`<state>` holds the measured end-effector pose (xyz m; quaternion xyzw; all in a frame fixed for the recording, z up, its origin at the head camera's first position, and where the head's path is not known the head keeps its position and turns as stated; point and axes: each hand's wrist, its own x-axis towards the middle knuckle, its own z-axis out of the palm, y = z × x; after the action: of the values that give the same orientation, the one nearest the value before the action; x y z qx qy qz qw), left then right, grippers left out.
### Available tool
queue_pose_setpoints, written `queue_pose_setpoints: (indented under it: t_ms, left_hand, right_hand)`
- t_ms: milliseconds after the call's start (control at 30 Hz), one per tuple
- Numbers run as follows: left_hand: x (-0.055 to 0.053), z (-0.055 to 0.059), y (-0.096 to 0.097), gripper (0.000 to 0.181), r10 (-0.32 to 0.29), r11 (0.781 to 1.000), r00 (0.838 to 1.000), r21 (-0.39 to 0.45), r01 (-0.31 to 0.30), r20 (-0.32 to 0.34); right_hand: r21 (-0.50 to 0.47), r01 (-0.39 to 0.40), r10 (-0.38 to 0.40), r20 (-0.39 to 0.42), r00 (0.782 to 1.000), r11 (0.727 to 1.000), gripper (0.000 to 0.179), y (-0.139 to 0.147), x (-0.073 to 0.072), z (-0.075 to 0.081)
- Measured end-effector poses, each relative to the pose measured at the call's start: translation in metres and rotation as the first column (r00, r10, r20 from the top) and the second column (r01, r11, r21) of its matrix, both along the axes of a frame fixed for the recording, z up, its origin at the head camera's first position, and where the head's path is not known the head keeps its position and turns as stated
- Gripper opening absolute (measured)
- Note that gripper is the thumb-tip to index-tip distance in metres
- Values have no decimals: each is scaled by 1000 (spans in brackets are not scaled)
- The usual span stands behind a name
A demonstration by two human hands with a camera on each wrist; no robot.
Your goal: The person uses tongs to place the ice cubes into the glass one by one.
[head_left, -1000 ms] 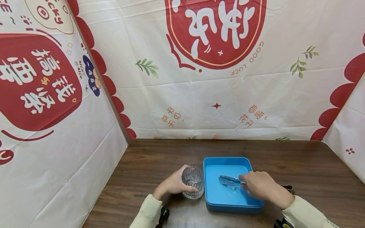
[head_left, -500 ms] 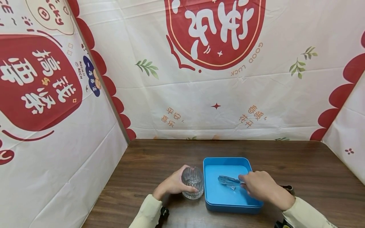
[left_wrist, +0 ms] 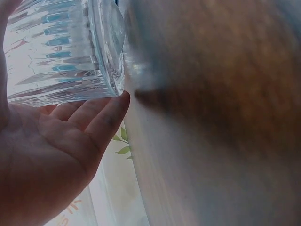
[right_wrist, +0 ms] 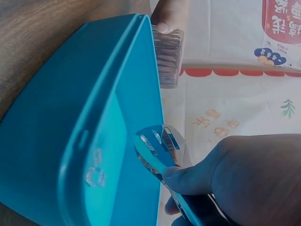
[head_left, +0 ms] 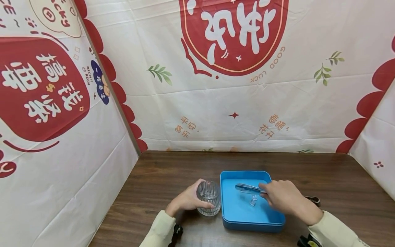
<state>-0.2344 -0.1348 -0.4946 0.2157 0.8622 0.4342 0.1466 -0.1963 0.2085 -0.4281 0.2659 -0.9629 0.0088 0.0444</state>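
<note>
My left hand (head_left: 192,199) is wrapped around a clear ribbed glass (head_left: 209,199) that stands on the table beside a blue box. In the left wrist view the palm and fingers curve about the glass (left_wrist: 56,56). Metal tongs with slotted ends (head_left: 247,188) are gripped in my right hand (head_left: 284,199), over the inside of the box. Small clear cubes (head_left: 253,201) lie on the box floor below the tongs; the right wrist view shows them as clear lumps (right_wrist: 95,175). Whether the tongs (right_wrist: 157,148) hold a cube, I cannot tell.
The shallow blue rectangular box (head_left: 240,227) sits on a dark wooden table (head_left: 172,164), its left wall close to the glass. White printed cloth (head_left: 216,99) hangs behind the table and at both sides.
The tongs have risen a little off the box floor and shifted slightly away from me. The clear cubes beneath them now show more fully. The left hand and glass have stayed put.
</note>
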Motion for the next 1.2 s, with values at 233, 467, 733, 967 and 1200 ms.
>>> queue_pose_setpoints:
  t_ms: [233,467,733,967,1200]
  left_hand:
    - [0,-2,0,73,-2,1000,1000,4,2,3]
    - [0,-1,0,74,-4,1000,1000,-4,4,-10]
    - [0,0,0,75,-3,1000,1000,-11,3,-24]
    - [0,-1,1,76,5,999,999,-33,-7,-43]
    - [0,-2,1,75,10,999,999,-36,-11,-44]
  right_hand:
    - [-19,-12,11,-29,1000,1000,18,1,0,6]
    - [-41,-28,24,-95,995,999,12,3,0,15]
    - [-49,-35,28,-141,990,998,12,5,-2,19]
    - [-60,-38,28,-149,988,998,12,5,-2,24]
    - [-64,-44,32,-185,982,997,13,4,-2,28]
